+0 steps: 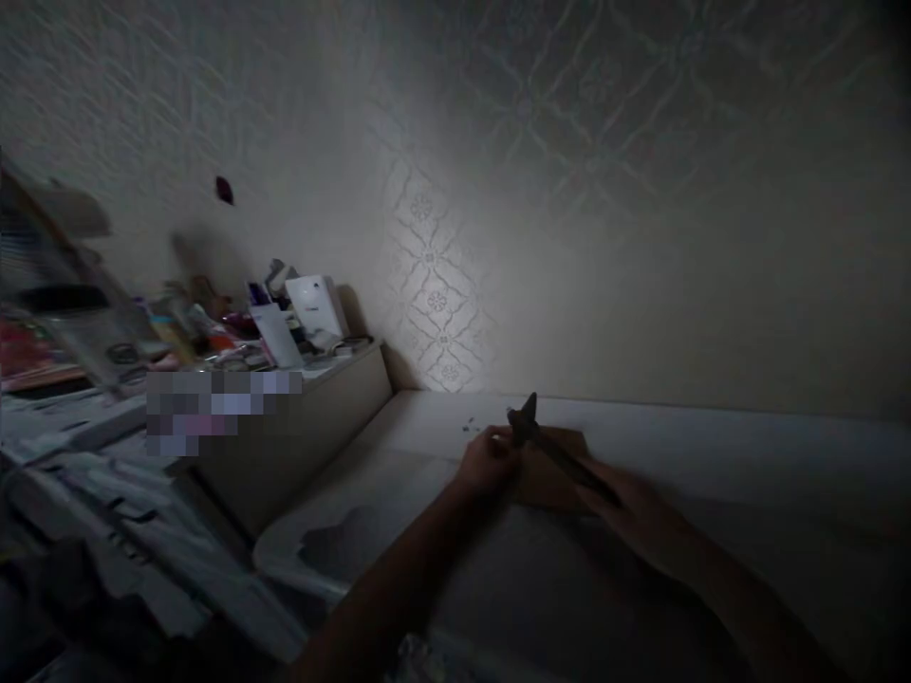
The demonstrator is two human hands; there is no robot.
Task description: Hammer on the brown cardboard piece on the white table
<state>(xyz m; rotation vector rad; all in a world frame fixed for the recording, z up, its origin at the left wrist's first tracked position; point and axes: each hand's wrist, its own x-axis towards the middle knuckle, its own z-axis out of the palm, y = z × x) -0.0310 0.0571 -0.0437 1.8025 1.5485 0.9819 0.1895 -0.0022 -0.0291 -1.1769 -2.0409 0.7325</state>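
A hammer (566, 462) with a dark head and a long handle is in my right hand (633, 512), the fingers wrapped round the handle's lower end. Its head is at the far left edge of a flat brown board (551, 482), right beside the fingers of my left hand (488, 462). Those left fingers are pinched together at the board's left side; whatever they hold is too small and dark to make out. The board lies on a white surface (683, 465), partly covered by both hands and the hammer.
Several tiny dark bits (468, 427) lie left of the board. Further left, a cabinet (320, 427) carries a white box (318, 305), a white card (276, 335) and assorted clutter. A patterned wall (641, 237) rises behind the surface. The light is dim.
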